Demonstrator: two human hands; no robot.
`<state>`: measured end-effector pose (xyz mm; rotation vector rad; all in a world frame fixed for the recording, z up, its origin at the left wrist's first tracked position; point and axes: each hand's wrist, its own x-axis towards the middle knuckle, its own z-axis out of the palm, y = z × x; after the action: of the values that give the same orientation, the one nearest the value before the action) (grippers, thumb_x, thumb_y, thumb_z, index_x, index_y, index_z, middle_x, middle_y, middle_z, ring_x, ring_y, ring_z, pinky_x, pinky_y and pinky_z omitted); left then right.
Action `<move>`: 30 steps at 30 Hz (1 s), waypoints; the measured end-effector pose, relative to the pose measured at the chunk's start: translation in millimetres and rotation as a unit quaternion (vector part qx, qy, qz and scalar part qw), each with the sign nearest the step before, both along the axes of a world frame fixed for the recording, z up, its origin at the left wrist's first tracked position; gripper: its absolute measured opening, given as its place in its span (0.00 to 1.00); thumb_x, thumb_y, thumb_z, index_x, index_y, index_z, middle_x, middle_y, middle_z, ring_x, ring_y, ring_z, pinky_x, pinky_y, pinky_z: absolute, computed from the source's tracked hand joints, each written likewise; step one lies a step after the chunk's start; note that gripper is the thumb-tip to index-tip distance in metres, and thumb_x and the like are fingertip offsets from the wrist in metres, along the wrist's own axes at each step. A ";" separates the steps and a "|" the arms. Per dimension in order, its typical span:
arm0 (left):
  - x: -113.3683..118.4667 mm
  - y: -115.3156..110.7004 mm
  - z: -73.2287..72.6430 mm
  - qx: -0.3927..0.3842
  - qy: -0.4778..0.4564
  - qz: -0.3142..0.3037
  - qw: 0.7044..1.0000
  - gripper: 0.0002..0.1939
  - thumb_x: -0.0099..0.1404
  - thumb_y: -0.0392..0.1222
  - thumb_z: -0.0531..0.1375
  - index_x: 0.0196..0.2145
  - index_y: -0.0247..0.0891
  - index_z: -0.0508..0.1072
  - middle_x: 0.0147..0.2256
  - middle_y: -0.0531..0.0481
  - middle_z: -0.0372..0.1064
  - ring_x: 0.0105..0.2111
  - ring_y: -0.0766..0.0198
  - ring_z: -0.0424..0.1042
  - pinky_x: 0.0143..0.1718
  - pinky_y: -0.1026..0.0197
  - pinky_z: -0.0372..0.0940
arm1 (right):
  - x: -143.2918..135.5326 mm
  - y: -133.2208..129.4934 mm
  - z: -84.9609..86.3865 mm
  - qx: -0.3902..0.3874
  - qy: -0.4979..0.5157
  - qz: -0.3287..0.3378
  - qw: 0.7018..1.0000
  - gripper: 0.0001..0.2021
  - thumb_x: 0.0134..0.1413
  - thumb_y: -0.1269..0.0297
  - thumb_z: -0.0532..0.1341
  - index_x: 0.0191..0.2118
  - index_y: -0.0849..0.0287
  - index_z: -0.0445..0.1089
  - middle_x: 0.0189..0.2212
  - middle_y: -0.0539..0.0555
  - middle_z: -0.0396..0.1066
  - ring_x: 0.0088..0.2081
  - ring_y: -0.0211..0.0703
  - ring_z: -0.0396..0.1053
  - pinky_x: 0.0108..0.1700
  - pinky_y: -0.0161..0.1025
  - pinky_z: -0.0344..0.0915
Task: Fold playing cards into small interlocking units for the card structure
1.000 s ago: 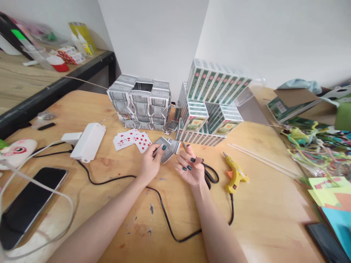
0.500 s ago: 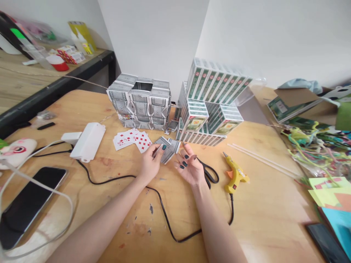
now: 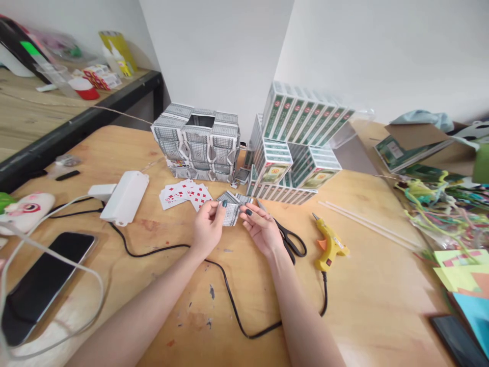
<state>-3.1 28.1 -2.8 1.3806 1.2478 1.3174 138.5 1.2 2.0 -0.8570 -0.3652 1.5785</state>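
Observation:
Between both hands is a small grey-patterned card piece (image 3: 230, 214). My left hand (image 3: 208, 224) pinches its left edge between thumb and fingers. At its right edge, my right hand (image 3: 263, 227) has thumb and fingertips closed on it. Other grey-backed cards (image 3: 228, 197) lie just behind the hands. To the left, face-up diamond cards (image 3: 176, 193) are fanned on the table. A block built of folded grey cards (image 3: 199, 145) stands behind them, with a square opening on top. Black-handled scissors (image 3: 294, 243) lie beside my right hand, their blades partly hidden.
Stacked green-and-white card boxes (image 3: 305, 120) stand at the back. A yellow glue gun (image 3: 329, 246) and clear glue sticks (image 3: 369, 224) lie on the right. A white power adapter (image 3: 125, 198), phone (image 3: 46, 280) and cables occupy the left; a black cable (image 3: 229, 295) runs below the forearms.
My right hand has turned and closed from open fingers onto the card piece. The card in my left hand now shows its patterned face. The view has shifted slightly.

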 end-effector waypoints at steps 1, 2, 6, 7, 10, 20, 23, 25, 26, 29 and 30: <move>-0.1 -0.1 0.2 0.002 0.001 0.003 1.000 0.10 0.60 0.47 0.55 0.28 0.37 0.63 0.19 0.56 0.60 0.19 0.71 0.59 0.20 0.68 0.54 | 0.1 -0.1 0.2 -0.001 0.000 0.002 1.000 0.10 0.42 0.73 0.65 0.36 0.61 0.73 0.34 0.54 0.76 0.33 0.36 0.74 0.31 0.28 0.70; -0.3 -0.2 0.2 0.004 0.002 0.005 1.000 0.10 0.60 0.47 0.55 0.28 0.37 0.63 0.19 0.56 0.60 0.19 0.71 0.59 0.20 0.68 0.54 | 0.2 -0.2 0.3 -0.002 0.001 0.003 1.000 0.10 0.43 0.73 0.65 0.36 0.61 0.73 0.34 0.54 0.76 0.33 0.36 0.74 0.31 0.28 0.70; -1.1 -0.2 -1.1 -0.001 0.005 0.007 1.000 0.10 0.60 0.47 0.55 0.28 0.38 0.63 0.19 0.56 0.60 0.18 0.71 0.59 0.19 0.68 0.54 | 1.2 -0.2 0.0 -0.007 0.009 0.009 1.000 0.10 0.44 0.73 0.65 0.37 0.61 0.72 0.34 0.54 0.76 0.33 0.37 0.74 0.32 0.29 0.70; -1.3 -0.2 -1.3 -0.004 0.008 0.006 1.000 0.10 0.60 0.47 0.55 0.28 0.38 0.63 0.19 0.56 0.60 0.18 0.71 0.59 0.19 0.68 0.54 | 1.6 -0.2 -0.1 -0.008 0.012 0.011 1.000 0.10 0.44 0.73 0.65 0.37 0.61 0.72 0.34 0.54 0.76 0.33 0.37 0.74 0.32 0.29 0.70; -1.7 -0.6 -0.7 -0.013 0.019 0.005 1.000 0.10 0.61 0.47 0.54 0.28 0.38 0.62 0.18 0.57 0.59 0.18 0.71 0.57 0.19 0.68 0.52 | 2.5 -0.3 -0.1 -0.014 0.015 0.012 1.000 0.10 0.44 0.73 0.64 0.37 0.61 0.72 0.34 0.54 0.76 0.33 0.37 0.74 0.32 0.29 0.70; -0.8 -1.1 0.6 -0.007 0.034 0.014 0.999 0.09 0.61 0.45 0.54 0.27 0.38 0.61 0.18 0.57 0.57 0.18 0.71 0.56 0.19 0.68 0.52 | 1.1 1.0 -2.7 -0.013 0.026 -0.007 1.000 0.10 0.41 0.73 0.66 0.34 0.59 0.72 0.22 0.47 0.71 0.26 0.33 0.69 0.30 0.30 0.67; -0.9 -2.3 -1.9 0.012 0.044 -0.017 0.999 0.08 0.61 0.45 0.54 0.29 0.38 0.62 0.19 0.57 0.58 0.19 0.71 0.58 0.20 0.68 0.53 | 0.6 1.0 -3.3 -0.020 0.025 -0.011 0.999 0.09 0.40 0.73 0.65 0.33 0.59 0.72 0.19 0.46 0.68 0.23 0.31 0.65 0.28 0.30 0.64; -0.8 -3.2 -3.0 0.012 0.045 -0.037 0.998 0.08 0.61 0.45 0.54 0.31 0.38 0.63 0.19 0.57 0.59 0.19 0.71 0.59 0.20 0.69 0.55 | 0.4 1.1 -3.5 -0.019 0.021 -0.008 1.000 0.09 0.40 0.72 0.65 0.33 0.59 0.72 0.21 0.46 0.68 0.22 0.30 0.63 0.27 0.30 0.63; -0.8 -3.5 -3.4 0.006 0.041 -0.049 0.998 0.08 0.61 0.45 0.54 0.32 0.38 0.63 0.20 0.57 0.60 0.18 0.71 0.60 0.19 0.69 0.56 | 0.2 1.2 -3.6 -0.016 0.016 -0.004 1.000 0.08 0.40 0.72 0.65 0.32 0.59 0.72 0.22 0.46 0.69 0.22 0.30 0.62 0.27 0.30 0.62; -0.5 -3.8 -4.3 -0.025 0.015 -0.076 0.997 0.08 0.62 0.46 0.53 0.34 0.38 0.63 0.20 0.57 0.62 0.16 0.72 0.61 0.16 0.69 0.57 | -0.7 1.6 -3.3 -0.009 -0.005 0.016 1.000 0.07 0.41 0.70 0.65 0.32 0.59 0.73 0.23 0.47 0.69 0.22 0.30 0.61 0.26 0.30 0.60; -0.4 -3.6 -4.6 -0.034 0.008 -0.079 0.996 0.09 0.61 0.46 0.53 0.34 0.39 0.63 0.21 0.57 0.62 0.15 0.72 0.61 0.15 0.69 0.57 | -1.0 1.7 -3.1 -0.008 -0.009 0.021 1.000 0.07 0.41 0.69 0.65 0.32 0.59 0.73 0.23 0.47 0.69 0.22 0.30 0.61 0.26 0.30 0.60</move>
<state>-3.5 24.6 -7.4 1.4133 1.1574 1.1480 137.4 2.8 -1.0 -0.8807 -0.3857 1.6151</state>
